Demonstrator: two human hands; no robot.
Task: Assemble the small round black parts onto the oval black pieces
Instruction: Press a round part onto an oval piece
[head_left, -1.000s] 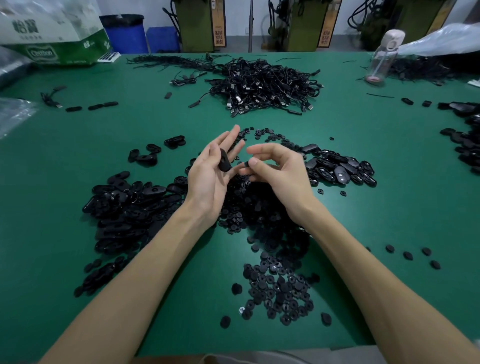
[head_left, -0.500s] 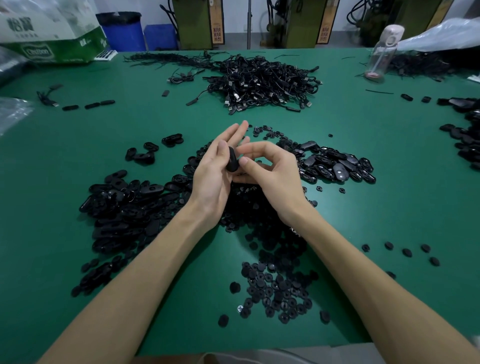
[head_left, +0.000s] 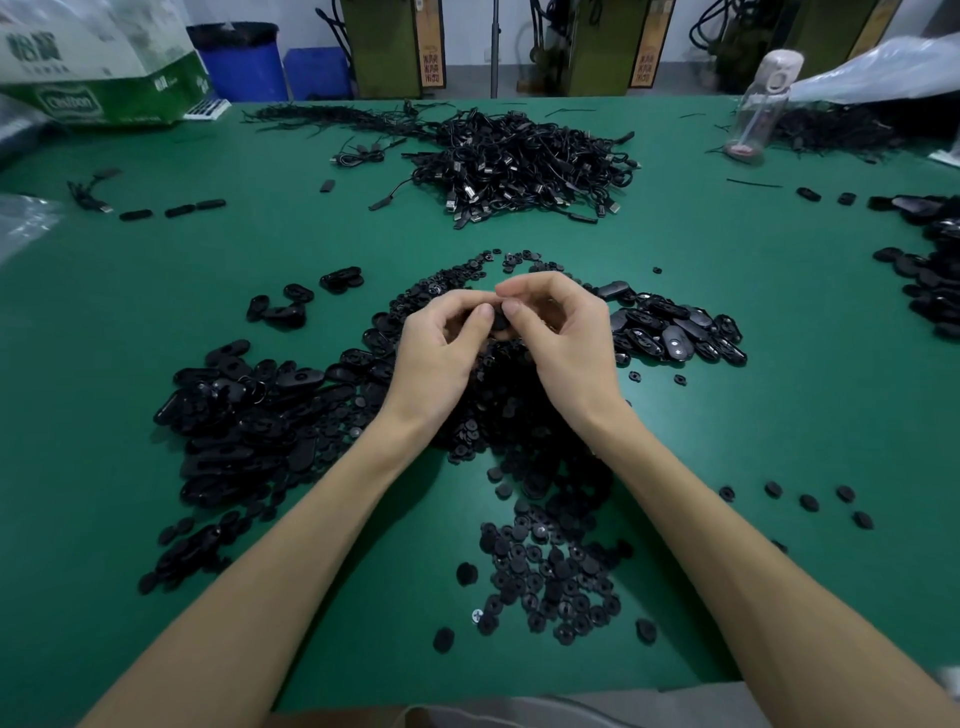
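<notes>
My left hand (head_left: 441, 348) and my right hand (head_left: 563, 343) meet above the middle of the green table (head_left: 727, 291). Both curl around one oval black piece (head_left: 500, 319), of which only a small dark part shows between the two thumbs. Whether a round part sits in it is hidden by my fingers. A heap of oval black pieces (head_left: 244, 415) lies to the left. Small round black parts (head_left: 550, 577) are piled near the front edge and under my hands. More oval pieces (head_left: 675, 332) lie right of my right hand.
A tangle of black cables (head_left: 519, 161) lies at the back centre. A clear bottle (head_left: 758, 109) stands back right, a green-and-white box (head_left: 98, 67) back left. Further oval pieces (head_left: 930, 270) crowd the right edge. Loose round parts (head_left: 810, 501) dot the right front.
My left fingers, spread upward before, have curled down over the oval piece. Both hands have closed together around it, thumbs now pressing side by side.
</notes>
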